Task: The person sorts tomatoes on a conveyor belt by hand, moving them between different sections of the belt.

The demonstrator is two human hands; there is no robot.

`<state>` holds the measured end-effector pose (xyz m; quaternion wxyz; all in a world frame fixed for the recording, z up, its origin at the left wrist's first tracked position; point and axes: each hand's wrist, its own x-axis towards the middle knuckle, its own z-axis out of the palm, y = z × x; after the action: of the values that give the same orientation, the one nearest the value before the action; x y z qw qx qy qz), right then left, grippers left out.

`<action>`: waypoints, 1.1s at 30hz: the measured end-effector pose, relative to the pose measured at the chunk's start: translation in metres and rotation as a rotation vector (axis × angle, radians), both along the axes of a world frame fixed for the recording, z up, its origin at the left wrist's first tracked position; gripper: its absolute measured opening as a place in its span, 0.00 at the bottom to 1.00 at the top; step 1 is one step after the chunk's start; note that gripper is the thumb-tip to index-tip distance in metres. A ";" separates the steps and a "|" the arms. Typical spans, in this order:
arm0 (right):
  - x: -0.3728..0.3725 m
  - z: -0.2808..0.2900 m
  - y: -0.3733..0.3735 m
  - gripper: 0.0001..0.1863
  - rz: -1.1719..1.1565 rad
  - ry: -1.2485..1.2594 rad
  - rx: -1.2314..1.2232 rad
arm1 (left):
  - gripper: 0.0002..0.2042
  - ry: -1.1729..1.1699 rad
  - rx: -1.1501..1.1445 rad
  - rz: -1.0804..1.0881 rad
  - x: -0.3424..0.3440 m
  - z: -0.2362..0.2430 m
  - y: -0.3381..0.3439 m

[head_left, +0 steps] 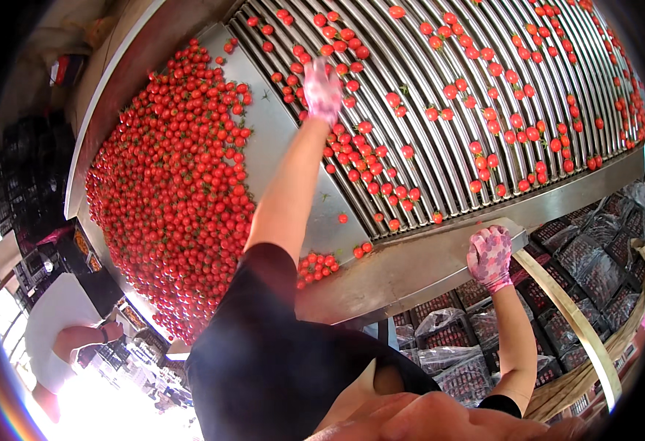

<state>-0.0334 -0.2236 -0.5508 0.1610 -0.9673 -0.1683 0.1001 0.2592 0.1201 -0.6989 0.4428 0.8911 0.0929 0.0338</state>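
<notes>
My left hand (322, 91), in a pink patterned glove, reaches over the steel rollers (419, 158) of a conveyor. Its fingers extend forward among scattered red cherry tomatoes (367, 167), touching or just above them; whether one lies under the fingertips is hidden. At the near side, my right hand (490, 259), gloved in the same pink pattern, is closed around the end of the conveyor's metal edge (440, 273). Left of the rollers, a large heap of cherry tomatoes (179, 176), some with green stems, covers much of a smooth steel plate (271, 158).
Below the conveyor's near side are stacked dark crates (458, 345) of red produce, some covered with clear plastic. A pale curved strip (568, 316) runs beside my right arm. At lower left a person in a white top (62, 320) stands near more crates. A raised metal rim (109, 95) bounds the heap.
</notes>
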 end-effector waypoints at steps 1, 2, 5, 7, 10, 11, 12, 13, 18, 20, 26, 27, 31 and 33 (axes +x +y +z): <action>0.001 0.001 0.000 0.10 -0.006 0.011 -0.006 | 0.20 0.070 0.068 0.011 0.026 0.003 0.001; 0.003 0.001 0.001 0.10 -0.001 0.001 0.014 | 0.22 0.137 0.207 -0.020 0.050 -0.006 0.009; 0.003 0.002 -0.001 0.10 -0.004 -0.013 0.046 | 0.24 0.240 0.225 -0.135 0.093 -0.014 0.008; 0.000 0.001 -0.002 0.10 -0.006 -0.006 0.055 | 0.21 0.189 0.344 -0.209 0.096 -0.025 0.006; 0.000 -0.002 -0.005 0.09 -0.007 -0.008 0.063 | 0.18 0.209 0.307 -0.221 0.073 -0.009 -0.020; 0.003 0.001 -0.002 0.09 -0.005 -0.027 0.067 | 0.18 0.157 0.367 -0.279 0.072 -0.019 -0.022; 0.004 0.003 -0.003 0.09 -0.006 -0.022 0.065 | 0.18 0.106 0.424 -0.337 0.068 -0.018 -0.028; 0.004 0.005 -0.003 0.09 -0.005 -0.017 0.063 | 0.18 0.139 0.382 -0.367 0.062 -0.016 -0.034; 0.003 0.005 -0.002 0.09 -0.009 0.006 0.058 | 0.24 0.165 0.547 -0.794 0.058 0.007 -0.045; 0.003 0.004 0.000 0.09 -0.009 0.026 0.050 | 0.24 0.172 0.395 -0.838 0.063 -0.004 -0.038; 0.000 -0.002 -0.001 0.10 -0.006 0.039 0.039 | 0.18 0.013 0.354 -0.779 0.048 -0.011 -0.055; -0.005 -0.002 -0.006 0.10 -0.020 0.052 0.017 | 0.18 0.090 0.261 -0.723 0.034 0.002 -0.066; 0.002 0.002 -0.001 0.10 -0.006 -0.004 0.059 | 0.20 0.143 0.150 -0.605 -0.045 -0.011 -0.024; 0.002 0.002 -0.001 0.10 0.002 -0.010 0.046 | 0.24 0.264 0.232 -0.683 -0.086 -0.026 -0.022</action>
<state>-0.0313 -0.2250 -0.5492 0.1825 -0.9637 -0.1722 0.0916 0.1731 0.0979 -0.7250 0.3089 0.9116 -0.1578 -0.2205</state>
